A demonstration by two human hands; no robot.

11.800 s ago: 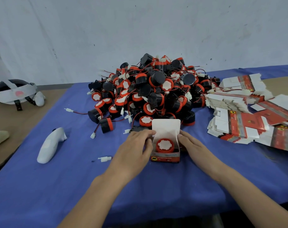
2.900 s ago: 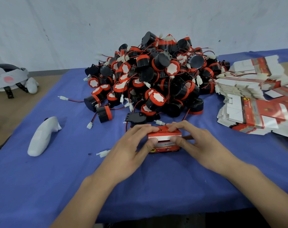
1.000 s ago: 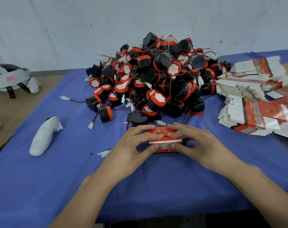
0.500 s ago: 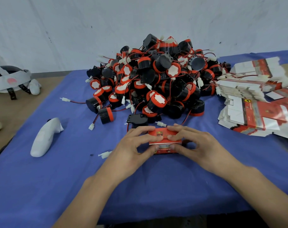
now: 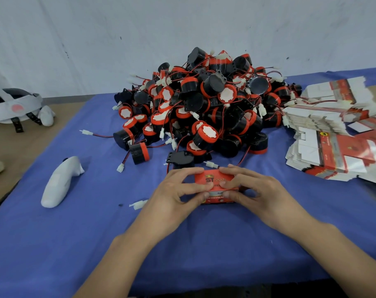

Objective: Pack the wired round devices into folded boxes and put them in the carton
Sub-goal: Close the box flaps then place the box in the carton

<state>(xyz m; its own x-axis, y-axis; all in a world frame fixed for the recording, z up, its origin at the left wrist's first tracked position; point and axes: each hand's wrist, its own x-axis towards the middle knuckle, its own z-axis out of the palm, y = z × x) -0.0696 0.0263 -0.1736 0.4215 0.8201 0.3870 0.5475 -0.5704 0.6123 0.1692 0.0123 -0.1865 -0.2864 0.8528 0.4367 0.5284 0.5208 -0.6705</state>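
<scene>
1. Closed red box (image 5: 215, 182) lying flat on the blue tabletop (image 5: 96, 244), just in front of the pile of round devices (image 5: 204, 108), gold lettering facing up.
2. Left hand (image 5: 174, 196) at the box's left end, in front of the pile. Fingers (image 5: 182, 173) curled over the top edge, thumb pressed on the near face, holding the red box.
3. Right hand (image 5: 260, 194) at the box's right end, also in front of the pile. Fingers (image 5: 236, 171) curved over the lid, thumb on the near face, gripping the red box too.
4. Both thumbs close together on that near face.
5. Pile made of black-and-red drums tangled with thin red and black wires and white plugs.
6. One black device with a bracket (image 5: 180, 158) at the pile's front foot, just behind the box.
7. Stack of flat boxes (image 5: 333, 151) right of the pile, touching its edge.
8. White controller (image 5: 58, 186) front-left of the pile, well apart from it.
9. Loose white plug (image 5: 137, 204) in front of the pile, beside the left hand.
10. Headset (image 5: 13, 106) far left of the pile, off the blue area.
</scene>
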